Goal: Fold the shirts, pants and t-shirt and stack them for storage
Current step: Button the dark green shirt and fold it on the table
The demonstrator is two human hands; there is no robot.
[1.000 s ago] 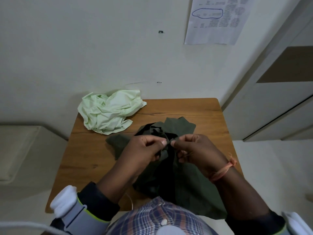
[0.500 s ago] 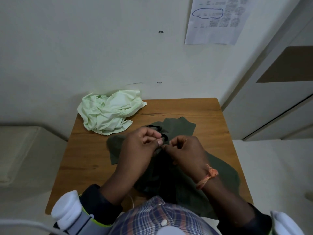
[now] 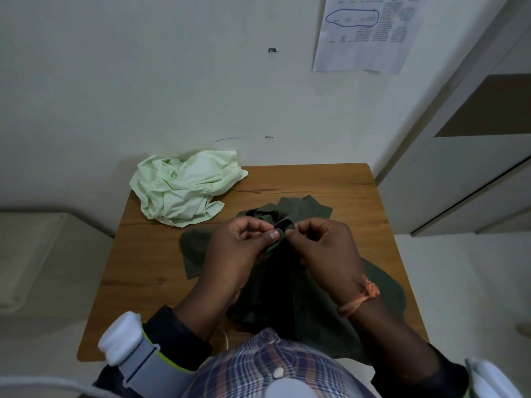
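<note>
Nearest to us is the chest of a plaid shirt [image 3: 267,366], with dark sleeves and grey wrist devices at either side of the view. From there our two forearms reach forward over a small wooden table [image 3: 149,271].

A dark green shirt [image 3: 313,308] lies spread on the table in front of us, its near hem hanging over the table's near edge toward our body. Its upper part is bunched and lifted slightly between our hands.

Our left hand [image 3: 230,259] has its fingers curled, thumb and forefinger pinching a small fold of the dark fabric near the collar. Our right hand [image 3: 327,248], wearing an orange thread bracelet [image 3: 360,297] at the wrist, pinches the same fabric just beside it, so the fingertips of both hands nearly touch. We judge that the hands meet this closely because they are working on something small at the shirt front, perhaps a button or the collar edge, before folding; the detail itself is hidden by the fingers.

Farther back, at the far left corner of the table, a pale green garment [image 3: 184,188] sits in a crumpled heap, well apart from the dark shirt. It appears to be waiting its turn, unfolded.

Beyond the table stands a plain white wall, with a printed paper sheet [image 3: 365,33] pinned high on the right.
</note>
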